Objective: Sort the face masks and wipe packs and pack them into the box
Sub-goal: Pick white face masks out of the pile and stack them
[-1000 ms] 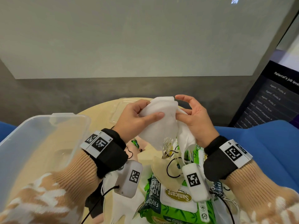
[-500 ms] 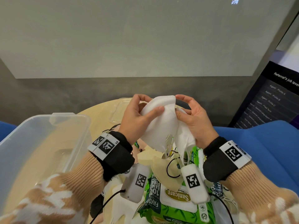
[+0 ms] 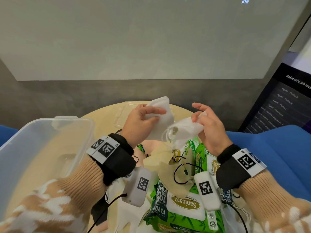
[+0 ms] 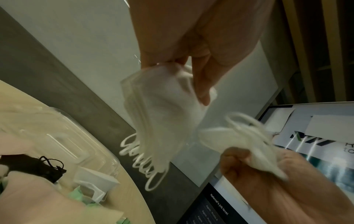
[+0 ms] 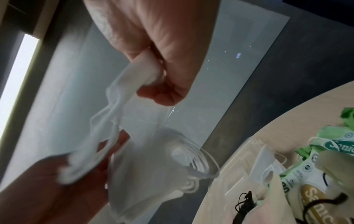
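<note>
Over the round table, my left hand (image 3: 151, 115) grips a stack of folded white face masks (image 3: 161, 108), their ear loops dangling (image 4: 147, 160). A little to its right, my right hand (image 3: 198, 116) pinches a single white mask (image 3: 183, 128), which hangs crumpled and apart from the stack. In the right wrist view that mask (image 5: 122, 97) droops from my thumb and fingers. Green wipe packs (image 3: 183, 207) and beige masks (image 3: 170, 167) lie piled under my wrists. The clear plastic box (image 3: 55, 130) stands at the left.
The box's clear lid (image 3: 126, 115) lies on the far side of the table (image 3: 104, 120). A black mask (image 4: 34, 165) lies among the pile. A dark screen (image 3: 279, 105) stands at the right, blue seats on both sides, and a grey wall behind.
My hands, together on the white masks before, have pulled apart. The right hand has drawn one mask off to the right while the left keeps the stack.
</note>
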The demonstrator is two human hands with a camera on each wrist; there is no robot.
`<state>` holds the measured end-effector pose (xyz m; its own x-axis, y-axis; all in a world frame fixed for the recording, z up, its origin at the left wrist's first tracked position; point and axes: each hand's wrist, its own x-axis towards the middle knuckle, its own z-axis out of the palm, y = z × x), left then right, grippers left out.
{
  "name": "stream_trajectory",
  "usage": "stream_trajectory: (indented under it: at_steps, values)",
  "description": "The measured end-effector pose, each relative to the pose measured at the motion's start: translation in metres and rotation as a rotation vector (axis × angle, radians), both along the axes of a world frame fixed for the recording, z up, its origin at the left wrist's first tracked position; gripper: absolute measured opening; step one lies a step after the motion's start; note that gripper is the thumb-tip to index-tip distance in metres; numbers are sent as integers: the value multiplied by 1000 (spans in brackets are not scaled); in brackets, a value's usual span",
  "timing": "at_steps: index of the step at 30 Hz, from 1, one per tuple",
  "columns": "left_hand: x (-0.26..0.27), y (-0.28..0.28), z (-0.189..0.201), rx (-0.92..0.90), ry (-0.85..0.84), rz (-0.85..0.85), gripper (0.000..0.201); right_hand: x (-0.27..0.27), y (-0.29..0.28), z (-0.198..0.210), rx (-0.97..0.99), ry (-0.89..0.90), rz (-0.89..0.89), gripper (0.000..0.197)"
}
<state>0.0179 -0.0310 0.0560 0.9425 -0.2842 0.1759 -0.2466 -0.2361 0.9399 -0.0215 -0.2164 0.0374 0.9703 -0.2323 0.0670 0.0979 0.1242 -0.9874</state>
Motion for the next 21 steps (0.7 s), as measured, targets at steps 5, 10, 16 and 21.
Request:
stream_trajectory:
  at_steps: [5,10,16,21]
  values:
    - [0,-4,0,28,48,35,17,-1,3,2,-250,-36,62,59]
    - [-1,-1,5,16,92,35,25,-6,1,6,-297,-78,151,65]
    - [-9,-2,3,47,103,-116,54,-5,9,4,-277,-98,143,52]
    - [-13,-6,-1,60,60,-104,59,-1,10,1,-237,-125,17,57]
